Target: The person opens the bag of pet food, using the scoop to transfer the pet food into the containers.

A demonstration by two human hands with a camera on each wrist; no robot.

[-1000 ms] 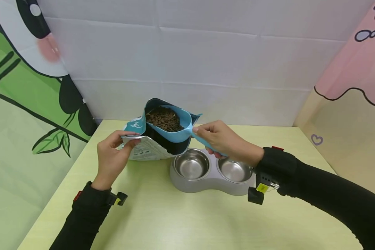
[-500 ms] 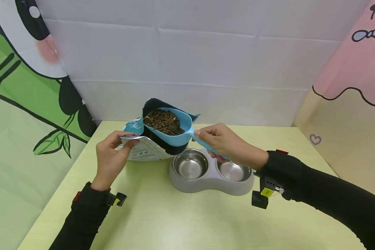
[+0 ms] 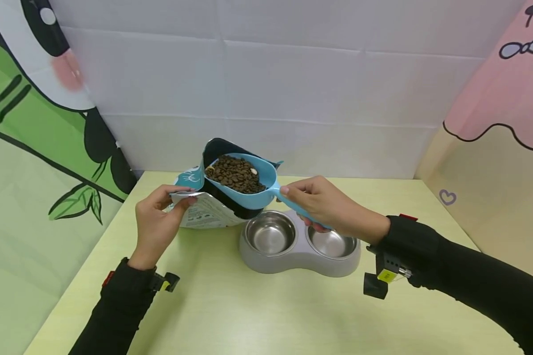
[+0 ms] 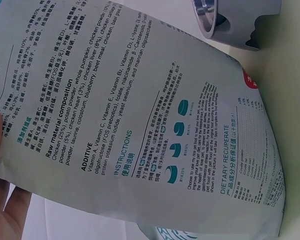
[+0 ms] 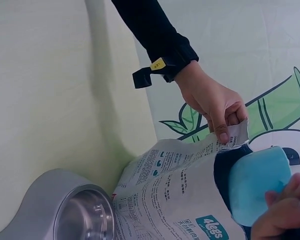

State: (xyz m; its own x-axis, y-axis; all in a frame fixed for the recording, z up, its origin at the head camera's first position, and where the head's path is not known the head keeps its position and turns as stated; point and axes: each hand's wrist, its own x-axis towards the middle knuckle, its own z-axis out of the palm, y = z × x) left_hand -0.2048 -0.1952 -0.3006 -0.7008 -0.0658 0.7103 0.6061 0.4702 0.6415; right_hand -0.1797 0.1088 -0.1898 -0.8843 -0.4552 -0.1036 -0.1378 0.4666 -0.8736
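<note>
My left hand (image 3: 157, 222) pinches the edge of an opened pet food bag (image 3: 209, 211), thumb and fingers on either side of it. Printed text covers the bag's pale panel in the left wrist view. With my right hand (image 3: 324, 199) I grip the handle of a light blue scoop (image 3: 255, 198). Brown kibble (image 3: 235, 175) fills much of the scoop, with a pale piece near its right side. The scoop overlaps the bag's dark open mouth in the head view; in the right wrist view its rounded underside (image 5: 257, 185) shows at that mouth.
A grey double feeder (image 3: 293, 261) stands right of the bag, with two steel bowls; my right hand partly covers the right bowl (image 3: 333, 244). The pale yellow table (image 3: 248, 315) meets a white wall covering (image 3: 288, 98) at the back.
The scoop has risen a little and levelled at the bag's mouth, showing more of its kibble. My right hand has shifted slightly right and down; the left hand has hardly moved.
</note>
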